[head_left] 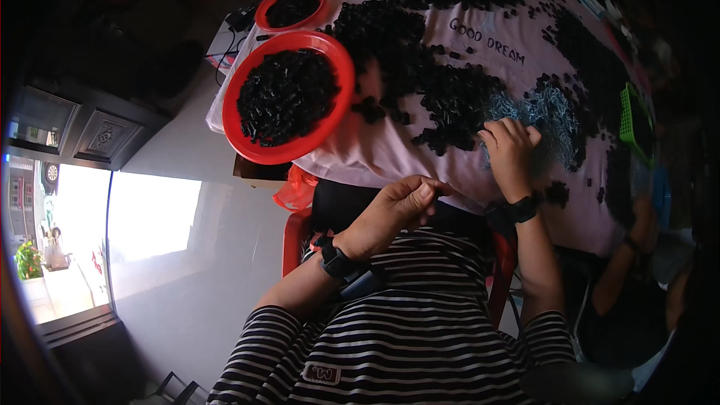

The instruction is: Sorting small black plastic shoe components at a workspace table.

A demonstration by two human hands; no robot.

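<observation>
My left hand [401, 208] is held above my lap, just off the near table edge. Its thumb and fingers are pressed together, and whatever they hold is too small or hidden to make out. Over the table, my right hand [511, 154] reaches to the near left side of a heap of thin pale-blue pieces [559, 124]. Its fingers are curled, with the tips close together at the heap; what is between them cannot be made out. Small black tube-like parts [457, 94] lie in a loose pile left of the right hand.
A large red basin [343, 97] full of black parts stands at the table's left edge, a smaller red bowl [319, 4] behind it. More black parts spread across the pink cloth [352, 154]. A green basket [628, 116] and another person's arm [637, 229] are at right.
</observation>
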